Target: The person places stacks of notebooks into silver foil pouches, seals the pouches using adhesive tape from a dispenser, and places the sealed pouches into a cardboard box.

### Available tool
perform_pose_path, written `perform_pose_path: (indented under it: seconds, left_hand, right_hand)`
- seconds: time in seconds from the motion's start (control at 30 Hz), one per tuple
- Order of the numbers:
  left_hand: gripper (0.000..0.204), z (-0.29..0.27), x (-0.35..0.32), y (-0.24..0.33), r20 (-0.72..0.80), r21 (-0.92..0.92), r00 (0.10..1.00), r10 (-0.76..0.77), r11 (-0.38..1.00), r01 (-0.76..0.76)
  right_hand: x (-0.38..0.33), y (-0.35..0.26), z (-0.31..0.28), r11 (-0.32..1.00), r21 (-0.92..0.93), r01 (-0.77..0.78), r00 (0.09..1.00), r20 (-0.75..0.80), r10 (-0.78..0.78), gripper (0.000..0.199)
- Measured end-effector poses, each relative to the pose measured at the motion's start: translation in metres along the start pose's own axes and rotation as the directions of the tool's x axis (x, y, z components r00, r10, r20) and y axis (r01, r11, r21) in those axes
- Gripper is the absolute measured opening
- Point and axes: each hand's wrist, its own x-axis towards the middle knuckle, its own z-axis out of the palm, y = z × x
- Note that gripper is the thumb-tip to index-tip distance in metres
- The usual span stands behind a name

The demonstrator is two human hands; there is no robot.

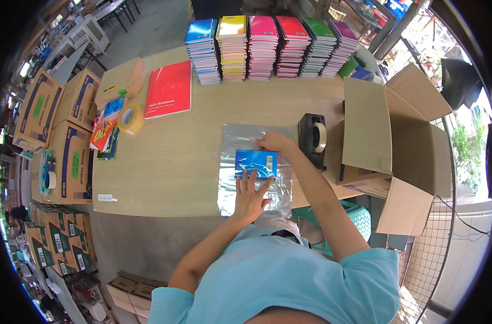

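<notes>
Near the front of the desk (159, 178), I saw the blue notebook (250, 159) on or inside clear plastic (236, 138). The left hand (249, 201) lay spread over its lower edge, gripping nothing; the right hand (275, 142) curled beyond, pinch unclear. Flat, light pressure seemed best against creases.

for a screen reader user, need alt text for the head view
A bare left hand rests on a blue notebook on or in clear plastic on a table; the right hand touches the plastic just beyond. Six notebook stacks line the far edge, with a tape dispenser and open box at right.
</notes>
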Motion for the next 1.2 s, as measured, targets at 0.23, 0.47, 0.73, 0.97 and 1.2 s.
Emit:
perform_pose_path:
  seconds: [0.23, 0.47, 0.73, 0.97, 1.2]
  left_hand:
    - [0.081, 0.005, 0.000, -0.003, 0.031, -0.012, 0.999, -0.006, 1.000, 0.006]
    - [0.080, 0.006, 0.000, -0.001, -0.004, 0.017, 1.000, -0.013, 1.000, 0.013]
    - [0.078, 0.005, 0.019, 0.004, -0.110, 0.057, 0.984, -0.143, 0.987, 0.150]
    - [0.068, 0.009, 0.022, 0.002, -0.123, 0.051, 0.971, -0.204, 0.976, 0.211]
    - [0.069, 0.014, 0.022, 0.004, -0.089, 0.063, 0.974, -0.210, 0.974, 0.216]
  right_hand:
    - [-0.007, 0.016, 0.013, 0.896, -0.426, 0.122, 0.654, -0.645, -0.396, 0.005]
    - [-0.005, -0.004, -0.031, 0.969, -0.218, 0.115, 0.854, -0.477, -0.209, 0.017]
    - [0.003, -0.021, -0.058, 0.919, -0.236, 0.315, 0.921, -0.156, -0.356, 0.023]
    - [-0.064, -0.046, -0.004, 0.734, -0.580, 0.352, 0.717, -0.338, -0.610, 0.022]
    - [-0.095, -0.053, 0.040, 0.745, -0.619, 0.247, 0.516, -0.567, -0.642, 0.017]
